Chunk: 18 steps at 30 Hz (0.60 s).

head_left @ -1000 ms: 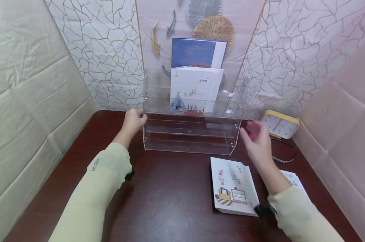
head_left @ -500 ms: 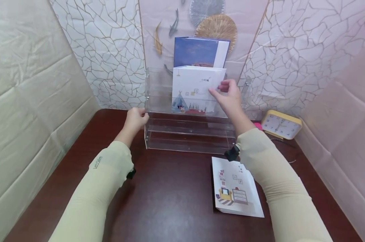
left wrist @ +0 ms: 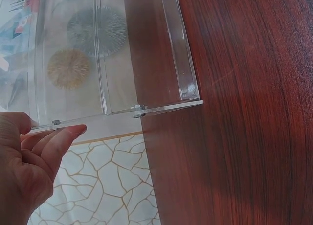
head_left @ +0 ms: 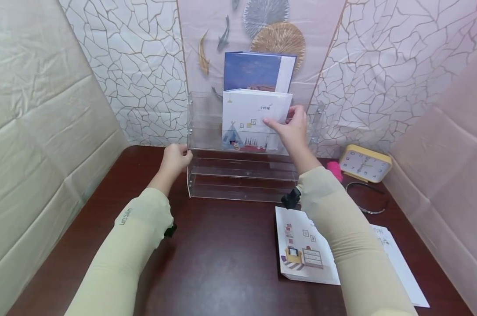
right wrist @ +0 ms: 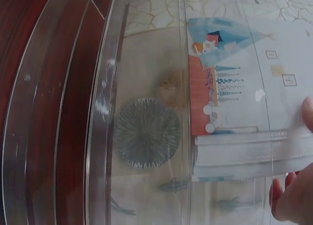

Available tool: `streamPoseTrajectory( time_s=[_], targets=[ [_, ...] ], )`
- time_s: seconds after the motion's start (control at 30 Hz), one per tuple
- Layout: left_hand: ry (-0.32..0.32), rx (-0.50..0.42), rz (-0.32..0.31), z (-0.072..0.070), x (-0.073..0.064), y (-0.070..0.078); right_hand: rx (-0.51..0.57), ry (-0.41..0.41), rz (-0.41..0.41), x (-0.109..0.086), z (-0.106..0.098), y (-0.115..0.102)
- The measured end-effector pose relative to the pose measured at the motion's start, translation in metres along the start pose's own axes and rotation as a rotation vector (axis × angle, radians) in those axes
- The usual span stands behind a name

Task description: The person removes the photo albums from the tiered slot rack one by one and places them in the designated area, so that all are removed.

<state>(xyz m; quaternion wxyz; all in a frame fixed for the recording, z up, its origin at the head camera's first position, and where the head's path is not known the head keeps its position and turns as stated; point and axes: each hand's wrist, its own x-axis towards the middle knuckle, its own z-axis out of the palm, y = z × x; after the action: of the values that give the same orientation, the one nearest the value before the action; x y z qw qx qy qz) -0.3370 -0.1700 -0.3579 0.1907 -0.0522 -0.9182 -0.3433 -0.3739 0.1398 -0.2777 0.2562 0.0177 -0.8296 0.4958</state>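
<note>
Picture book (head_left: 242,109): upright, upper tier of acrylic rack (head_left: 242,177) | Right hand (head_left: 293,131): clamped on its right edge | Left hand (head_left: 173,159): clamped on rack's side | Risk: one-sided pull could skew book

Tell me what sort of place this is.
Likely a desk or study corner: a dark wood-grain table bears a clear rack with books standing in it and a yellow-framed clock. At home or elsewhere, I cannot tell.

The left arm (head_left: 113,254) and right arm (head_left: 361,250) stretch forward. The left hand (head_left: 174,159) pinches between thumb and fingers; the right hand (head_left: 295,129), higher, grips with thumb apart from fingers.
</note>
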Motion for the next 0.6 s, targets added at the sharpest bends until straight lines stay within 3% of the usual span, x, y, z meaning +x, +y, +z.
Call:
streamPoseTrajectory(
  time_s=[0.23,0.6],
  targets=[
    [0.001,-0.004,-0.006,0.0010,0.0000,-0.0011,0.054,-0.018,0.029,-0.0014,0.0029,0.0003],
    [0.005,0.003,0.006,-0.0002,-0.0011,-0.0001,0.043,-0.032,0.035,0.0028,0.0025,-0.0019]
  ],
)
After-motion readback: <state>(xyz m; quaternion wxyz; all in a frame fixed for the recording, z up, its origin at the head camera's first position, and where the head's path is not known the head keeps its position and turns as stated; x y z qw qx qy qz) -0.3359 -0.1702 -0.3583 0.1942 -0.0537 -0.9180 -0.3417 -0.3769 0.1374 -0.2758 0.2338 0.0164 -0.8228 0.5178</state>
